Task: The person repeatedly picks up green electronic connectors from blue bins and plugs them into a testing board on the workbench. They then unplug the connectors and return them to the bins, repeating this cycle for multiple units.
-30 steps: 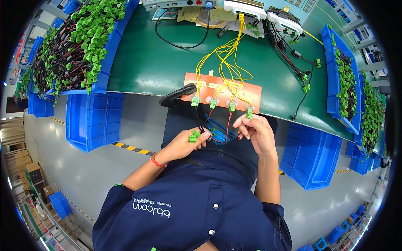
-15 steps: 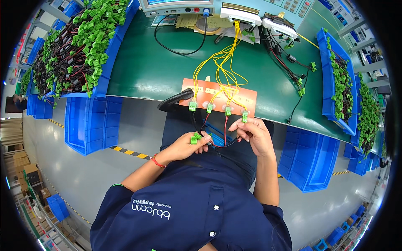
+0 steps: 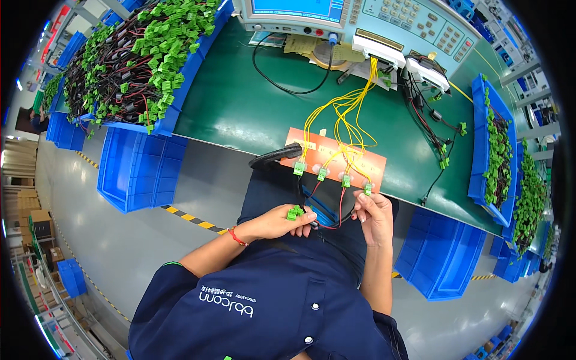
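An orange board [image 3: 377, 164] lies at the table's front edge, with a row of green terminal connectors along its near side. Yellow wires [image 3: 342, 108] reach it from behind; black and red leads hang from the connectors. My right hand [image 3: 375, 219] pinches the rightmost green connector [image 3: 368, 189] with thumb and fingertips at its lower end. Lower left, my left hand [image 3: 273, 223] is closed around a wire lead, with loose green connectors [image 3: 294, 213] sticking up by the thumb. The fingers partly hide the lead. A black curved handle-like part [image 3: 273, 157] lies over the board's left end.
A blue bin [image 3: 180, 102] heaped with green-ended leads stands left; another filled blue bin [image 3: 477, 162] stands right. The tester [image 3: 414, 27] is at the back, black leads [image 3: 429, 129] to its right. Blue trays [image 3: 141, 171] hang below table height on both sides.
The whole view has shifted, so the table sits further right and lower. My right fingers have closed in on the rightmost connector. My left hand keeps its hold.
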Available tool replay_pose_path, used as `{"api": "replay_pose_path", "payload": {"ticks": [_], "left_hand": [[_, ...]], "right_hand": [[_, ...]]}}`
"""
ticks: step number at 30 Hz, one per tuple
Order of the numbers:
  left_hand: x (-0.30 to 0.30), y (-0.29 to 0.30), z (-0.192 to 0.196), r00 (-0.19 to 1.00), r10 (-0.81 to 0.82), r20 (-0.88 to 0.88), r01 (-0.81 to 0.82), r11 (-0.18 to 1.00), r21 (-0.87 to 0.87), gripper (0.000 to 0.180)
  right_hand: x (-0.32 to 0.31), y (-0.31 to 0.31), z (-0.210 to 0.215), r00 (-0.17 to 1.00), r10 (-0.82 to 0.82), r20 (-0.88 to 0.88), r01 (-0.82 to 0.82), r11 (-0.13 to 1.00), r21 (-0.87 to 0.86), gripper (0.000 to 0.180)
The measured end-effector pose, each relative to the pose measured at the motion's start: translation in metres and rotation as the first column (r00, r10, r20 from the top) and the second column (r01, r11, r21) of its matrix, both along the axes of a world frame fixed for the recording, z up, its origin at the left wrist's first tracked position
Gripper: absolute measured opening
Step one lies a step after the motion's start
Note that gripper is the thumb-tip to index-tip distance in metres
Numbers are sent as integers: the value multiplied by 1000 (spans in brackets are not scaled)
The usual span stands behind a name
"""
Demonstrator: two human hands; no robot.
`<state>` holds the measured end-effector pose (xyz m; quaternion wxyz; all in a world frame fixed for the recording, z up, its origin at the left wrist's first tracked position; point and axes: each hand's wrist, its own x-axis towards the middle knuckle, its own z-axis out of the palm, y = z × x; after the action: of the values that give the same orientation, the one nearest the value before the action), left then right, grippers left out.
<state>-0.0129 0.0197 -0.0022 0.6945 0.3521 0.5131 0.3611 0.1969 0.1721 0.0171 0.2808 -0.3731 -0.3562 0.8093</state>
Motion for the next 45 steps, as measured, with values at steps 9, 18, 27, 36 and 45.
{"api": "replay_pose_path", "payload": {"ticks": [9, 18, 27, 36, 45], "left_hand": [[6, 4, 9, 964, 19, 265, -26, 999, 25, 46], [2, -4, -3, 970, 206, 130, -207, 978, -2, 39], [-5, 4, 14, 968, 183, -172, -166, 980, 111, 41], [-5, 22, 36, 878, 464, 115, -478, 844, 242, 43], [4, 30, 35, 816, 471, 336, -518, 853, 64, 41]], "right_hand": [[3, -23, -17, 910, 413, 29, -402, 863, 306, 52], [60, -25, -5, 853, 491, 176, -515, 847, 132, 28], [54, -20, 12, 925, 273, -264, -226, 954, 195, 20], [36, -18, 6, 953, 232, -195, -190, 958, 215, 17], [64, -13, 8, 995, 67, 79, -90, 936, 339, 18]]}}
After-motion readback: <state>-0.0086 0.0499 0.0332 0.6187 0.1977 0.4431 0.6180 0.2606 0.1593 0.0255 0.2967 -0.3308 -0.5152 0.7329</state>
